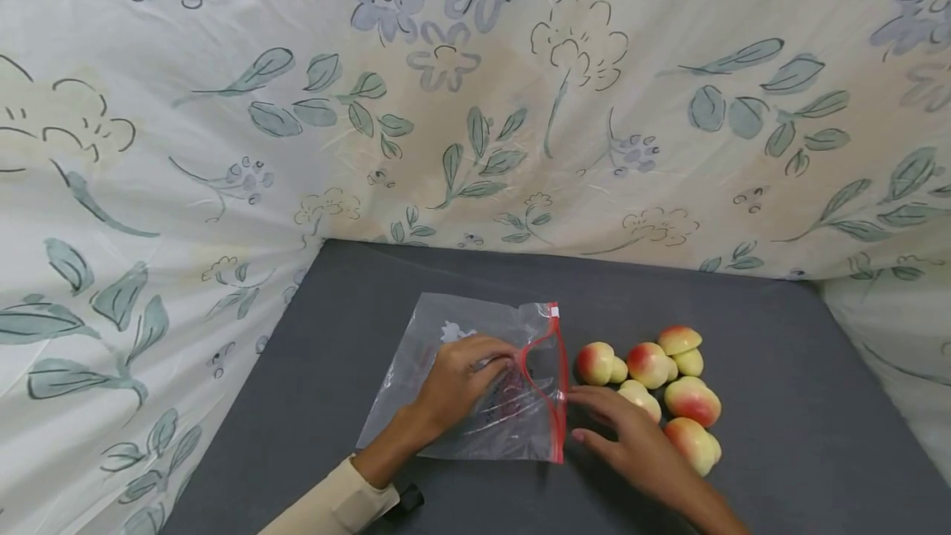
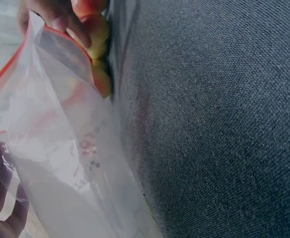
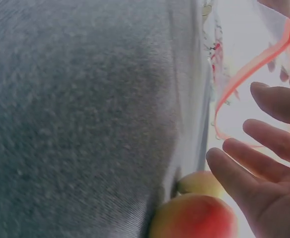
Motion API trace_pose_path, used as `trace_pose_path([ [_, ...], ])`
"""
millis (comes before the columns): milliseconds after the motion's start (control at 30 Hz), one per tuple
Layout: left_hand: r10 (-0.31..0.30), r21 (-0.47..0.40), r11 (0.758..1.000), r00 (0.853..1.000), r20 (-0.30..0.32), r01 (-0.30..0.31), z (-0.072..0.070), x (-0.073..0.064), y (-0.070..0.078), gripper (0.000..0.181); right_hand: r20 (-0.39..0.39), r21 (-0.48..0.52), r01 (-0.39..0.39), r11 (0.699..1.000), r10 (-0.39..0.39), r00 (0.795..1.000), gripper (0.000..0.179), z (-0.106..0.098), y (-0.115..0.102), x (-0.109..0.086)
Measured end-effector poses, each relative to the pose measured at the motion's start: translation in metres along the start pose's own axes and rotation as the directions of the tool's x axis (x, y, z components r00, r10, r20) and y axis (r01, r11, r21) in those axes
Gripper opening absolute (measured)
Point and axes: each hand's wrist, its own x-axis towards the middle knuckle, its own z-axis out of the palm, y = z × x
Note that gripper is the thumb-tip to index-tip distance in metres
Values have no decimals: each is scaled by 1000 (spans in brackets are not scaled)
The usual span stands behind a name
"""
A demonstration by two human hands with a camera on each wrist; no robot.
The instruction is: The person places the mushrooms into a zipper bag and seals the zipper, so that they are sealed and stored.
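Observation:
A clear zip bag [image 1: 475,428] with a red zip edge lies flat on the dark table, its mouth facing right and parted. My left hand [image 1: 461,378] pinches the upper layer by the mouth; in the left wrist view its fingers [image 2: 6,208] show at the bag's edge. My right hand [image 1: 631,440] is at the mouth, fingertips right by the red edge; the right wrist view shows its fingers [image 3: 234,171] extended and spread, holding nothing. Close beyond it sit several red-and-yellow mushroom-shaped pieces [image 1: 693,401], one [image 1: 639,400] partly hidden by this hand.
The dark grey cloth-like tabletop [image 1: 357,287] ends at a hanging floral sheet [image 1: 475,130] at the back and both sides. A small black object [image 1: 409,500] shows beside the left sleeve [image 1: 338,502].

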Motion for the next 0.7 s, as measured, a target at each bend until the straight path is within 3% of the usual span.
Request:
trace_pose_path([
  [300, -14, 0, 1000, 1000, -6, 14, -2, 1, 0, 21, -93, 54, -104, 993, 108, 990, 44, -16, -7, -8],
  [700, -24, -3, 1000, 1000, -13, 24, -2, 3, -1, 26, -206, 140, -101, 985, 129, 970, 46, -31, 3, -19],
])
